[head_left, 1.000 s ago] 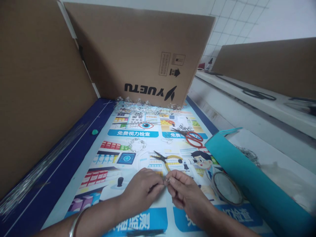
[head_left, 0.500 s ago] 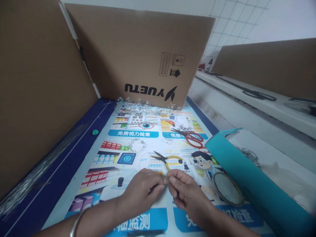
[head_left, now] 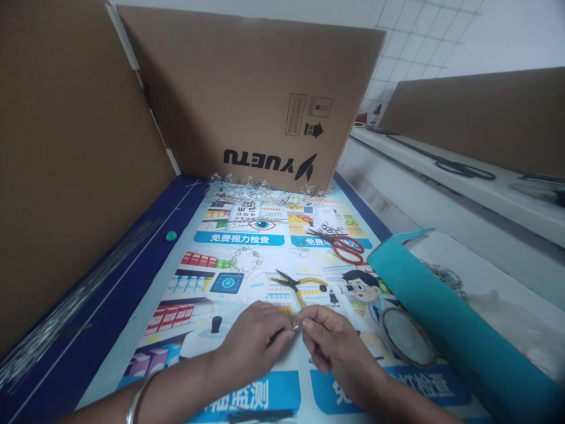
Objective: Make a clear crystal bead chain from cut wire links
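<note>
My left hand (head_left: 253, 335) and my right hand (head_left: 333, 341) meet fingertip to fingertip low over the printed sheet. Both are closed in a pinch on a tiny shiny piece (head_left: 296, 327), too small to name; only a pale sliver of it shows between the fingers. Just beyond them lie yellow-handled pliers (head_left: 304, 282), jaws parted and pointing left. Farther off rests a bracelet-like ring of clear beads (head_left: 247, 259). Red-handled scissors (head_left: 346, 248) lie to the right, beside a small heap of dark rings (head_left: 329, 228).
A teal box (head_left: 441, 306) with metal pieces and plastic stands at right, beside a roll of clear tape (head_left: 408, 337). Thin wires (head_left: 66, 306) lie along the left edge, near a green lump (head_left: 170, 236). Beaded pieces (head_left: 265, 191) line the cardboard wall (head_left: 247, 88) behind.
My fingertips have shifted slightly around the tiny piece, and a pale sliver now shows between them. Both hands stay in nearly the same place; the tools have not moved.
</note>
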Demonstrator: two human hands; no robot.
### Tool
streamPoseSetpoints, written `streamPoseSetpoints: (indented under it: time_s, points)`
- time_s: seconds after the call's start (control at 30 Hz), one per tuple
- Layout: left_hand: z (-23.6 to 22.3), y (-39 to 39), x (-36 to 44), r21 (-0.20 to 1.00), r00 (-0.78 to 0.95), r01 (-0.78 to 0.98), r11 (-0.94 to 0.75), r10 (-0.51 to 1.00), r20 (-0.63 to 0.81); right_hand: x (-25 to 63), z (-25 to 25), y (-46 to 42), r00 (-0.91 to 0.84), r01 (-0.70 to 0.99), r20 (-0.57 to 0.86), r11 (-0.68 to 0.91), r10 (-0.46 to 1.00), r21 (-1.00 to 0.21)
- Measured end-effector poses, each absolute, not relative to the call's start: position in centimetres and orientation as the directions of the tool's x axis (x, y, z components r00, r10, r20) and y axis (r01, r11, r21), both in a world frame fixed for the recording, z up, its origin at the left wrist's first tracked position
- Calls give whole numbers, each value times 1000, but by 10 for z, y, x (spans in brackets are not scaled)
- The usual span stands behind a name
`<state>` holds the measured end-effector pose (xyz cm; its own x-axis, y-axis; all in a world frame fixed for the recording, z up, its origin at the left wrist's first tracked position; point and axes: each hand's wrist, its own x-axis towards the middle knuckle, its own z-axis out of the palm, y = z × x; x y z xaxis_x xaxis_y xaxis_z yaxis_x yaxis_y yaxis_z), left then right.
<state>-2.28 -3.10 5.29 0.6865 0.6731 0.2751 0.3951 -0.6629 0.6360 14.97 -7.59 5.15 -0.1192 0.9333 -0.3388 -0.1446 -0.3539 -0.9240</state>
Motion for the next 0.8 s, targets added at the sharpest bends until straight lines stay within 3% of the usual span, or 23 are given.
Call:
streamPoseSetpoints:
  time_s: [0.33,0.8]
  points:
    - [50,-29,-24,680,655,322,-659,674,342,147,48,-75,-91,-63,-297,-303,951,-951]
    - [55,-30,-23,706,668,357,-611,696,264,146,62,-77,-119,220,-243,-213,963,-952]
